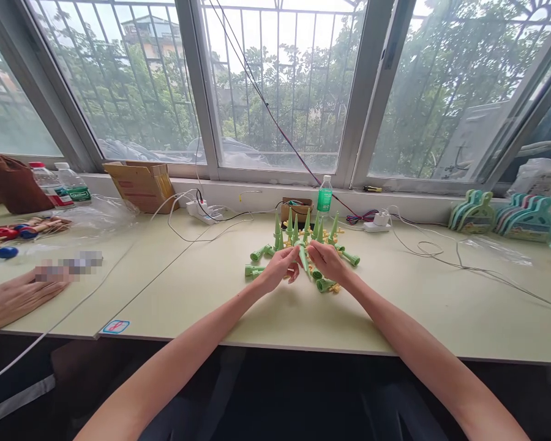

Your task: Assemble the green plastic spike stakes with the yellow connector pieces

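Note:
My left hand [278,271] has its thumb and fingers closed on a green cone-shaped plastic piece [304,260], whose point tilts downward. My right hand [327,260] is closed at the upper end of that piece; what its fingers pinch is hidden. Behind my hands stand several upright green cones [295,231]. Green tube-like pieces [259,253] lie on both sides, and another green tube [323,285] rests just below my right hand. Small yellow pieces [335,288] are scattered among them.
A green-labelled bottle [324,196] and a small brown box [296,212] stand behind the pieces. White power strips [204,209] and cables run along the window. At left are another person's hand [27,294] and a cardboard box [140,187]. Pastel plastic items [526,217] stand right.

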The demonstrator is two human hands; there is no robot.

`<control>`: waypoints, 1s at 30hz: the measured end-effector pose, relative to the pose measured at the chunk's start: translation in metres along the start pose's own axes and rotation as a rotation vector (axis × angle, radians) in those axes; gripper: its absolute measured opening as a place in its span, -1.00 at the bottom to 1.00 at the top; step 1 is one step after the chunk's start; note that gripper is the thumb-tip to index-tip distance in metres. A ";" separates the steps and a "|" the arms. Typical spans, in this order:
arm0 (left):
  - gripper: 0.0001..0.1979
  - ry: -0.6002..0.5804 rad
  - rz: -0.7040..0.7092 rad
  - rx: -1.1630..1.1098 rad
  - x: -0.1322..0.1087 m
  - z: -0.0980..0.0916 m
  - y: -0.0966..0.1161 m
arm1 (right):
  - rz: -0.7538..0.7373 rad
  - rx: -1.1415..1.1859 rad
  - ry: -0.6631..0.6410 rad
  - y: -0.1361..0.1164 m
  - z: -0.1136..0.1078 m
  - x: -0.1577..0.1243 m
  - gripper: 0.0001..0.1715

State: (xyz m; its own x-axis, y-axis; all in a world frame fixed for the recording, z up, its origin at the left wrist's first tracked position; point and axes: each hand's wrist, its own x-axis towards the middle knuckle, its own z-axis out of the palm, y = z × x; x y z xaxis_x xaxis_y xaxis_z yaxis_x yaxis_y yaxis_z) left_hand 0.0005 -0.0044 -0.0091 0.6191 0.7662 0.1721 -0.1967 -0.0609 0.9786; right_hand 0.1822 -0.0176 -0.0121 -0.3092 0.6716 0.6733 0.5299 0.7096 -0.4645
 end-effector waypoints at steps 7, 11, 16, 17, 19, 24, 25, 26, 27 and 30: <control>-0.62 -0.004 0.117 0.139 -0.003 -0.002 0.001 | 0.064 0.079 -0.030 0.001 0.000 -0.001 -0.51; -0.67 0.059 0.231 0.292 -0.003 -0.003 -0.001 | 0.123 0.159 -0.055 -0.004 0.000 -0.001 -0.45; -0.66 0.137 0.253 0.421 -0.001 -0.006 -0.008 | 0.205 0.223 -0.064 -0.007 -0.001 0.000 -0.37; -0.66 0.135 0.254 0.430 -0.001 -0.006 -0.008 | 0.206 0.220 -0.068 -0.007 -0.001 0.000 -0.35; -0.66 0.124 0.257 0.437 -0.001 -0.006 -0.007 | 0.201 0.208 -0.069 -0.007 -0.002 0.000 -0.35; -0.65 0.082 0.261 0.421 -0.005 -0.001 -0.001 | 0.152 0.128 -0.024 -0.006 -0.002 0.001 -0.39; -0.64 0.072 0.255 0.396 -0.005 -0.001 0.000 | 0.141 0.104 -0.004 -0.005 -0.002 0.001 -0.40; -0.63 0.062 0.243 0.357 -0.005 0.000 0.002 | 0.131 0.078 0.016 -0.004 -0.002 0.001 -0.41; -0.62 0.051 0.227 0.308 -0.005 0.000 0.003 | 0.121 0.054 0.035 -0.003 -0.002 0.001 -0.42; -0.64 0.017 0.165 0.130 -0.004 -0.001 0.006 | 0.087 -0.003 0.073 -0.001 -0.003 0.001 -0.44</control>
State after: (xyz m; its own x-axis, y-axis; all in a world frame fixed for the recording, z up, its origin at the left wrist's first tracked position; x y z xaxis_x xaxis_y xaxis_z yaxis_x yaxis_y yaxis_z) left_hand -0.0038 -0.0077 -0.0044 0.5735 0.7497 0.3302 -0.1939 -0.2674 0.9439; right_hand 0.1837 -0.0182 -0.0100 -0.2036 0.7132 0.6708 0.5548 0.6485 -0.5212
